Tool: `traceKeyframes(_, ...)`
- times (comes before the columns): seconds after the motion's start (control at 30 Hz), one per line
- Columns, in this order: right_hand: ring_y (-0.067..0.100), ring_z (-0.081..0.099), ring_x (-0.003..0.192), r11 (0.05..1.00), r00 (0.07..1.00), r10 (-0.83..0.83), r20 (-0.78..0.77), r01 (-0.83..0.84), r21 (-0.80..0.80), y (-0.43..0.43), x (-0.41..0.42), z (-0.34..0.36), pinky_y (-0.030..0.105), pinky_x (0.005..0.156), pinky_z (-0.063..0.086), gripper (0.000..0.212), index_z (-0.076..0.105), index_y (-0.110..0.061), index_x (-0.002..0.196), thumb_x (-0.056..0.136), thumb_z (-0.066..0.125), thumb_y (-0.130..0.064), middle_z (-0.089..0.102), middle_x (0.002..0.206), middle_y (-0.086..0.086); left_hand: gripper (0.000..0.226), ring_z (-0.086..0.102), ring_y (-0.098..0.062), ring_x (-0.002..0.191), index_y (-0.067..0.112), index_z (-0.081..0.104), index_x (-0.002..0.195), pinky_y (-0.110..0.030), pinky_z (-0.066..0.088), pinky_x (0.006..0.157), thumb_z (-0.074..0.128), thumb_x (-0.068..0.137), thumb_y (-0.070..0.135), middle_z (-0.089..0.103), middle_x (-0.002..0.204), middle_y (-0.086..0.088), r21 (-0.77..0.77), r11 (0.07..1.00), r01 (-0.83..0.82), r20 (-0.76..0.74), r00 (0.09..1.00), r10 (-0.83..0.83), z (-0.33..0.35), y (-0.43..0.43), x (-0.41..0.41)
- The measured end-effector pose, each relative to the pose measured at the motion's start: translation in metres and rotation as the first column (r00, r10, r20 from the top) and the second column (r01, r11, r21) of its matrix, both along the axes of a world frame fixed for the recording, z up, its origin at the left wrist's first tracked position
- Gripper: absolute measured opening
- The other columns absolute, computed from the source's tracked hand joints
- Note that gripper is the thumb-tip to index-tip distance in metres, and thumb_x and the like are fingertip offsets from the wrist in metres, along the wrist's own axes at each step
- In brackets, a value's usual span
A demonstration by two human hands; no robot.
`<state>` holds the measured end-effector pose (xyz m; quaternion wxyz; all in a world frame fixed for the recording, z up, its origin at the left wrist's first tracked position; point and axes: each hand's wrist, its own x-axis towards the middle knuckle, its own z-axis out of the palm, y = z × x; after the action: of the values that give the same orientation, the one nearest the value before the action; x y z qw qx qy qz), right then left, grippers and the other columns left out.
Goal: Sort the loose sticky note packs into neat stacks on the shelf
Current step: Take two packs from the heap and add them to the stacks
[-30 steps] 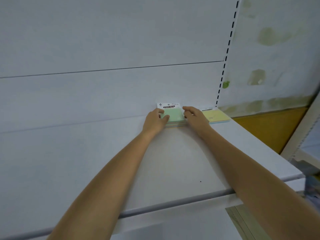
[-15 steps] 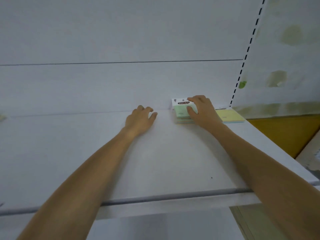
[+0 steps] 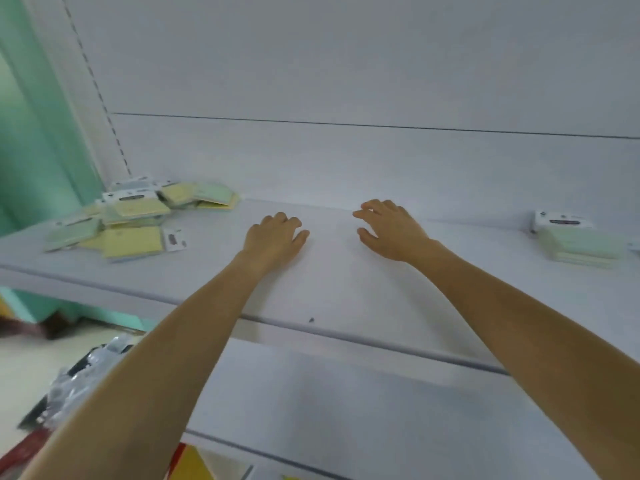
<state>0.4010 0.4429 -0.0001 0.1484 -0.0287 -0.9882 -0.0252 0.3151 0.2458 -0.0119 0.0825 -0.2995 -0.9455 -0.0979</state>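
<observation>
Both hands are over mid-shelf and hold nothing. Left hand: fingers loosely curled, palm down. Right hand: fingers spread and relaxed. Loose pile of sticky note packs lies at the shelf's left end, well apart from the left fingers. Neat green stack sits far right, well apart from the right fingers.

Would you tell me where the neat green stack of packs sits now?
In the head view, the green stack sits at the shelf's far right by the back panel, apart from the right hand.
</observation>
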Motion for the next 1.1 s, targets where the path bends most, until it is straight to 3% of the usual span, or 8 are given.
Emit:
traceKeyframes(0.07,0.026,0.034,0.132,0.996,0.996,0.087,0.025,-0.087,0.000,-0.080,-0.044,-0.003,0.036,0.108,0.028,0.044,0.037,-0.017,0.138,0.096,0.035,-0.029,0.034,0.147,0.005,0.044,0.042,-0.029,0.127,0.020,0.046,0.132,-0.041,0.038,0.100,0.030,0.097,0.042,0.046,0.137,-0.009,-0.018,0.997,-0.071,-0.038,0.997,0.070,-0.002,-0.080,-0.031)
traceKeyframes(0.3,0.026,0.034,0.133,0.981,0.979,0.193,0.062,-0.193,-0.012,-0.173,-0.109,-0.008,0.037,0.109,0.028,0.043,0.037,-0.016,0.138,0.097,0.035,-0.029,0.035,0.147,0.007,0.040,0.043,-0.029,0.127,0.019,0.052,0.126,-0.042,0.039,0.101,0.034,0.096,0.039,0.052,0.133,-0.007,-0.030,0.987,-0.159,-0.056,0.986,0.157,-0.001,-0.181,-0.071)
traceKeyframes(0.47,0.027,0.037,0.130,0.977,0.985,0.152,0.083,-0.138,-0.160,-0.205,-0.169,-0.012,0.038,0.109,0.030,0.043,0.041,-0.016,0.136,0.095,0.038,-0.030,0.039,0.143,0.009,0.035,0.047,-0.031,0.120,0.014,0.057,0.119,-0.041,0.041,0.096,0.035,0.097,0.031,0.055,0.126,-0.010,0.075,0.975,-0.211,-0.146,0.964,0.220,0.003,-0.239,-0.107)
traceKeyframes(0.6,0.034,0.041,0.127,0.935,0.998,0.057,0.014,-0.049,-0.352,-0.203,-0.215,-0.006,0.041,0.106,0.034,0.041,0.046,-0.013,0.132,0.094,0.042,-0.029,0.045,0.136,0.017,0.037,0.043,-0.030,0.126,0.017,0.052,0.127,-0.044,0.038,0.101,0.037,0.096,0.032,0.050,0.133,-0.010,0.107,0.960,-0.259,-0.134,0.953,0.272,0.014,-0.259,-0.140)
traceKeyframes(0.8,0.035,0.040,0.129,0.806,0.994,-0.106,0.011,0.092,-0.585,-0.194,-0.272,-0.002,0.042,0.105,0.034,0.050,0.045,-0.016,0.132,0.091,0.043,-0.044,0.048,0.135,0.017,0.051,0.035,-0.029,0.133,0.027,0.039,0.137,-0.044,0.036,0.102,0.033,0.093,0.052,0.043,0.140,-0.010,-0.052,0.948,-0.313,-0.046,0.949,0.311,0.018,-0.257,-0.181)
traceKeyframes(0.97,0.032,0.040,0.130,0.790,0.979,-0.120,0.163,0.194,-0.581,-0.195,-0.302,-0.011,0.040,0.107,0.033,0.065,0.041,-0.017,0.134,0.082,0.051,-0.056,0.046,0.140,0.010,0.065,0.031,-0.028,0.136,0.032,0.031,0.141,-0.044,0.032,0.105,0.036,0.085,0.065,0.036,0.148,-0.008,-0.130,0.944,-0.305,0.117,0.940,0.320,0.022,-0.248,-0.208)
traceKeyframes(1.1,0.029,0.040,0.131,0.760,0.989,-0.086,0.119,0.142,-0.634,-0.194,-0.306,-0.015,0.036,0.106,0.031,0.058,0.046,-0.017,0.131,0.083,0.059,-0.047,0.046,0.141,0.007,0.082,0.032,-0.033,0.135,0.030,0.027,0.143,-0.045,0.032,0.106,0.043,0.075,0.075,0.034,0.146,-0.013,-0.147,0.920,-0.365,0.119,0.916,0.382,0.029,-0.250,-0.211)
